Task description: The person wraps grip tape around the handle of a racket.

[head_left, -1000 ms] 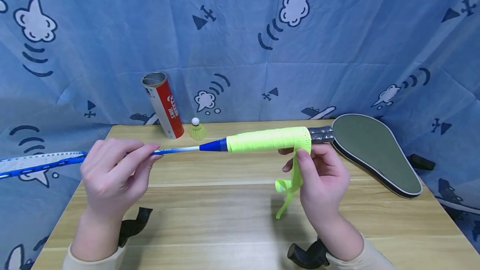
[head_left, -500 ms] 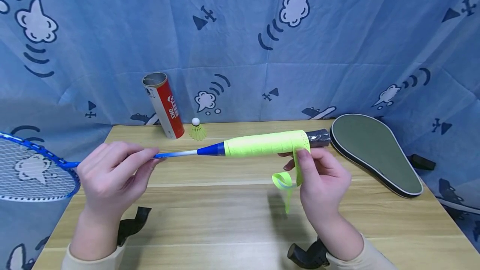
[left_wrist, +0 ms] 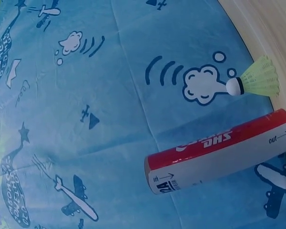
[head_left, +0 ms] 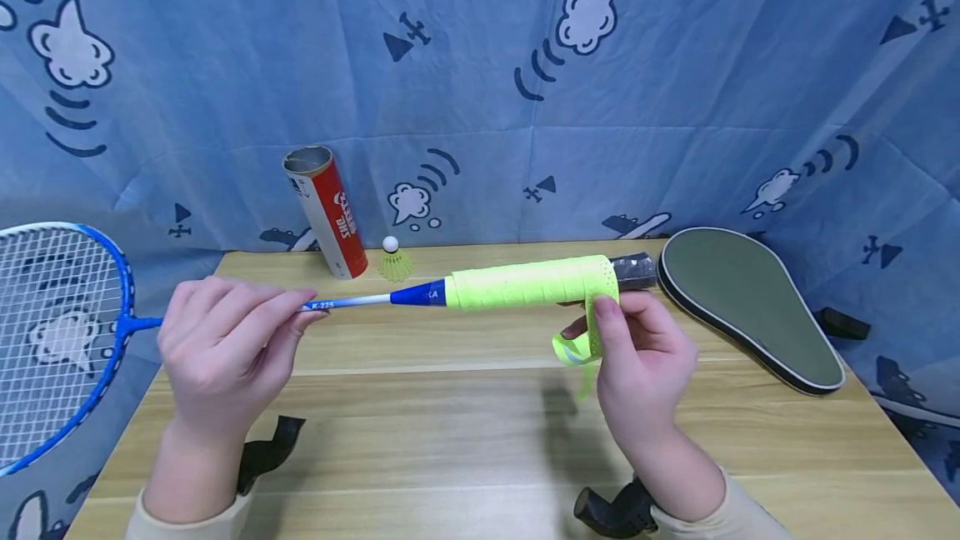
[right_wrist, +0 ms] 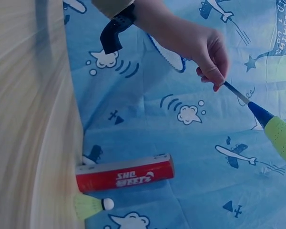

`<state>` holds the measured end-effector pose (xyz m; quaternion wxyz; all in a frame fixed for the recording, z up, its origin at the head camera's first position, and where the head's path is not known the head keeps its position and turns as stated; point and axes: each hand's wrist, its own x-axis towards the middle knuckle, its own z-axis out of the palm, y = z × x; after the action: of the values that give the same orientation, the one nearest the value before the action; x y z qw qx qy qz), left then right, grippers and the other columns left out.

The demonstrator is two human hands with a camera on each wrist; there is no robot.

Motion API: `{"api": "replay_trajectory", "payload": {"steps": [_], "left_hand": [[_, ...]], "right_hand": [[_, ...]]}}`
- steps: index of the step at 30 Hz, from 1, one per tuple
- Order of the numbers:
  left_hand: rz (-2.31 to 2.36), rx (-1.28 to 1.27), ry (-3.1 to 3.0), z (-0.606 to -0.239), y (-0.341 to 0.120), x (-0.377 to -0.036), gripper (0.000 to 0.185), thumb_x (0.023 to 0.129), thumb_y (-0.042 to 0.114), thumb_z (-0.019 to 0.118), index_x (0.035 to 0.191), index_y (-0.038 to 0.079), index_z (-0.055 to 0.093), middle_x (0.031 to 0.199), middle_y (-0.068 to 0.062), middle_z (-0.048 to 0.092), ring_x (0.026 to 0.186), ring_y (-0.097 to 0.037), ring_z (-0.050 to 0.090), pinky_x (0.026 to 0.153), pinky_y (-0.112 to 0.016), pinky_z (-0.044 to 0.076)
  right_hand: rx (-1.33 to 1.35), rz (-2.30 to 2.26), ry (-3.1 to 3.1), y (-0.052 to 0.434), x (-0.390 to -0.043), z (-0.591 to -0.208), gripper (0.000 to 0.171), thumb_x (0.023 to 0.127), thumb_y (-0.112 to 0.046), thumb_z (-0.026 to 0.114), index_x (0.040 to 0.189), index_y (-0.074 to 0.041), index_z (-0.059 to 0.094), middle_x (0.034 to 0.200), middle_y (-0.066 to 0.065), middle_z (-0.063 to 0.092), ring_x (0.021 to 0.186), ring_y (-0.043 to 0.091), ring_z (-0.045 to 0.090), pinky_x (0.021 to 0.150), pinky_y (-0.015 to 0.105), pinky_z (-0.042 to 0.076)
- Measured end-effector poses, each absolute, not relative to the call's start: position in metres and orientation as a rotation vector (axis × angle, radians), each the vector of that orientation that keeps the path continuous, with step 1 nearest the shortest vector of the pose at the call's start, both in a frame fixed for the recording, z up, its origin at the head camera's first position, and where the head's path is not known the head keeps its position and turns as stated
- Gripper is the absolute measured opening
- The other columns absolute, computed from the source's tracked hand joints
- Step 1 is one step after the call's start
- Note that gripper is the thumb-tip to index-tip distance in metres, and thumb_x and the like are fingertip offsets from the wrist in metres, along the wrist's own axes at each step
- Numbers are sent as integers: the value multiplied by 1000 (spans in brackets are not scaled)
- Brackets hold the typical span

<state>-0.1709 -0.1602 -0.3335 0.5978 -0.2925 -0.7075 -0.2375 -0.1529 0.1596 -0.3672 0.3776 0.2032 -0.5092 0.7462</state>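
Yellow-green grip tape (head_left: 581,344) hangs loose off racket handle (head_left: 525,282), held above table (head_left: 450,407) | my left hand (head_left: 225,348) pinches shaft (head_left: 352,302); my right hand (head_left: 645,365) pinches tape | risk: slack tension wrinkles the wrap, uneven overlap.

left hand (head_left: 225,340) raised, fingers (head_left: 296,317) pinched, right hand (head_left: 645,369) raised, fingers curled

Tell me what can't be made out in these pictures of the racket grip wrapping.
- Racket head: head view, cut off by the left edge.
- Handle butt: head view, dark end blurred.
- Tube contents: too dark inside.
- Right hand fingertips: hidden behind the green grip tape.
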Motion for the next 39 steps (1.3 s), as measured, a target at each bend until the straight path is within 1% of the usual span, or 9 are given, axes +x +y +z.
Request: {"api": "replay_trajectory", "payload": {"steps": [3, 6, 8, 11, 18, 22, 26, 34, 39], "left_hand": [[-547, -688, -1704, -334, -163, -169, 43, 99, 38, 71, 79, 1, 80, 67, -13, 70, 55, -32, 54, 59, -39, 35], [-541, -740, -1759, -333, -167, -167, 44, 100, 38, 69, 79, 0, 80, 67, -11, 69, 50, -27, 52, 50, -34, 38], [-534, -776, -1772, -333, -168, -168, 43, 100, 36, 67, 79, 1, 79, 66, -10, 68, 47, -23, 50, 44, -31, 38], [-531, -803, -1769, -334, -170, -168, 40, 100, 33, 67, 78, 1, 78, 65, -9, 67, 45, -21, 48, 41, -28, 35], [-558, -800, -1748, -337, -172, -168, 43, 101, 33, 69, 76, 0, 77, 65, -10, 68, 45, -23, 52, 42, -28, 38], [-549, -777, -1751, -338, -172, -167, 45, 100, 37, 70, 77, -1, 78, 67, -11, 70, 47, -26, 57, 44, -30, 40], [-563, -742, -1755, -337, -172, -165, 47, 98, 40, 71, 79, -2, 79, 71, -13, 73, 49, -28, 59, 46, -31, 41], [-625, -701, -1720, -335, -168, -165, 47, 97, 41, 73, 79, -2, 80, 71, -14, 73, 52, -29, 57, 51, -29, 39], [-633, -702, -1700, -335, -166, -166, 45, 97, 38, 74, 76, -1, 79, 69, -13, 70, 53, -29, 53, 51, -31, 37]], "right_hand": [[519, 1903, -1312, 159, -153, -368, 13, 95, 12, 63, 84, 19, 60, 81, 11, 73, 56, 17, 70, 54, 26, 58], [540, 1908, -1291, 159, -154, -369, 11, 94, 13, 62, 87, 21, 59, 84, 12, 71, 57, 17, 69, 54, 26, 58], [560, 1911, -1262, 158, -154, -369, 9, 93, 15, 60, 88, 22, 58, 88, 14, 71, 58, 18, 69, 55, 26, 58], [594, 1915, -1216, 158, -155, -370, 8, 93, 16, 58, 89, 24, 57, 92, 16, 69, 60, 18, 68, 57, 27, 59], [614, 1919, -1198, 158, -156, -372, 17, 96, 11, 61, 83, 22, 57, 87, 17, 69, 62, 20, 67, 58, 28, 58], [678, 1949, -1186, 159, -157, -372, 16, 98, 13, 54, 85, 23, 56, 91, 20, 73, 71, 25, 73, 58, 29, 58], [738, 1970, -1178, 158, -156, -372, 15, 98, 15, 50, 87, 23, 56, 92, 22, 74, 77, 28, 74, 58, 29, 57], [661, 1963, -1126, 157, -157, -372, 13, 93, 16, 57, 83, 23, 60, 84, 16, 69, 61, 22, 68, 59, 28, 60], [655, 1988, -1091, 158, -158, -372, 11, 91, 19, 58, 81, 23, 59, 82, 18, 69, 60, 23, 67, 59, 30, 60]]}}
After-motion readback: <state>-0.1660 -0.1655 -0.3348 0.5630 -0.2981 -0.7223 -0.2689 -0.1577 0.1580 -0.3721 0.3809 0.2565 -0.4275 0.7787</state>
